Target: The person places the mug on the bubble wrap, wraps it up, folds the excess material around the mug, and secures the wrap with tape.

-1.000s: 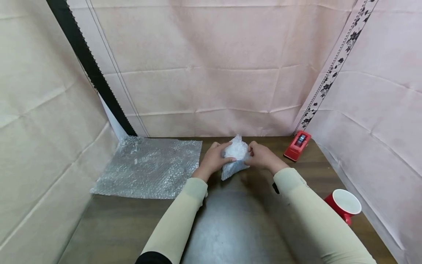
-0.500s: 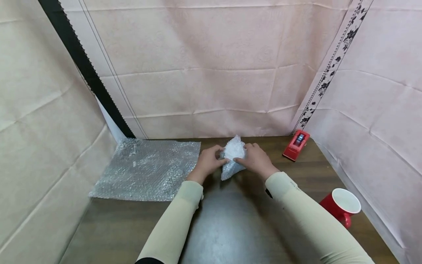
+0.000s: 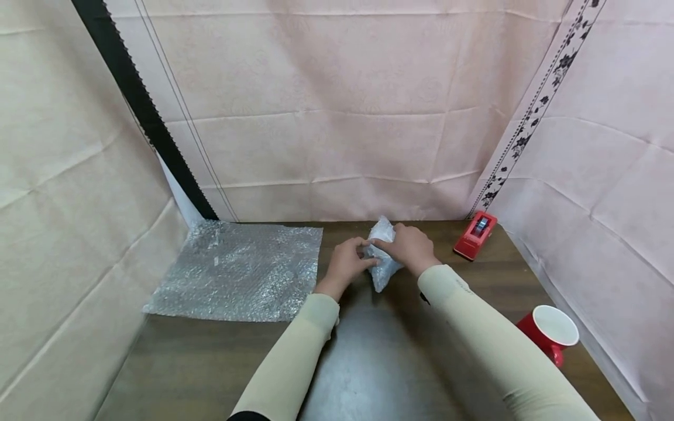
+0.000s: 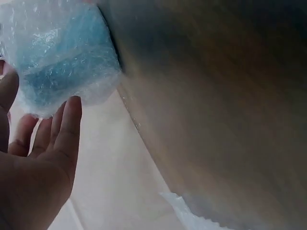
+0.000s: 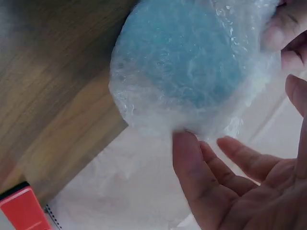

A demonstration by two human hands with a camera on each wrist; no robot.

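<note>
Bubble-wrapped bundle point(image 3: 386, 272): between the 2 hands, over the far part of the table, right of the flat sheet; something blue shows through the clear wrap, with a rounded outline in the right wrist view. Whether its lower tip touches the table, I cannot tell.
Left hand point(image 3: 348, 260): thumb and fingers bent about the bundle's left side, holding it; thumb toward the near face.
Right hand point(image 3: 413, 248): clasping the bundle from the right, thumb laid across the near face and fingers toward the back; the 2 hands almost meet at the wrap.
Bubble wrap sheet point(image 3: 242, 272): spread flat on the left of the table, near the left hand, apart from the bundle.
Red tape dispenser point(image 3: 475, 235): at the far right of the table, beyond the right hand, well apart from the bundle.
Mug point(image 3: 537, 334): red outside, white inside, upright near the table's right edge, handle toward the near side.
Table point(image 3: 368, 362): brown wood grain, a pale sheen in the middle.
Sleeves point(image 3: 292, 356): 2, pale green, reaching to the wrists.
Cloth backdrop point(image 3: 337, 146): creased, pale pink, behind the table and along both sides; 1 black strip at left, 1 floral band at right.
</note>
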